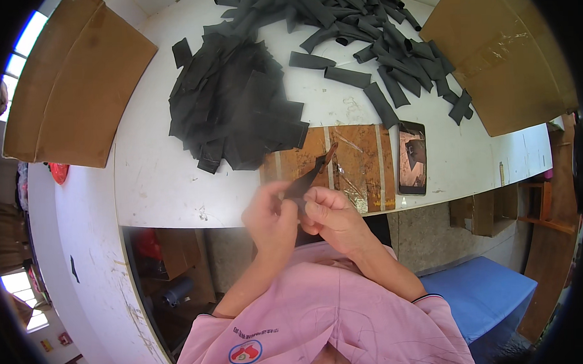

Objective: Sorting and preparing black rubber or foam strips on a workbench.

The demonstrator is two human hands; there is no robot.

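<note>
In the head view, the white worktop [163, 196] has a near edge that bows across just in front of the person. A brown board [374, 169] striped with tape lies along the middle of that edge. White surface shows on the near-left side, between the board and the left edge, and again between the phone [411, 158] and the near-right corner. Two cardboard boxes narrow the sides: a left box [76, 80] at the left edge and a right box [502, 53] at the right.

There is one board and one phone, the phone just beside the board's right side. Two black heaps spread toward the far edge: flat pieces [231, 100] left of centre and rolled tubes [396, 59] to the right, both too overlapped to count. One thin brown stick [331, 153] lies over the board.

Both forearms reach in from the near edge, wrists turned inward. The left hand [268, 212], blurred, has its fingers curled on a black strip [310, 175]; the right hand [331, 213] pinches its near end, thumb against fingers. The strip slants above the board, pointing toward the far edge; whether it touches the stick cannot be told.
</note>
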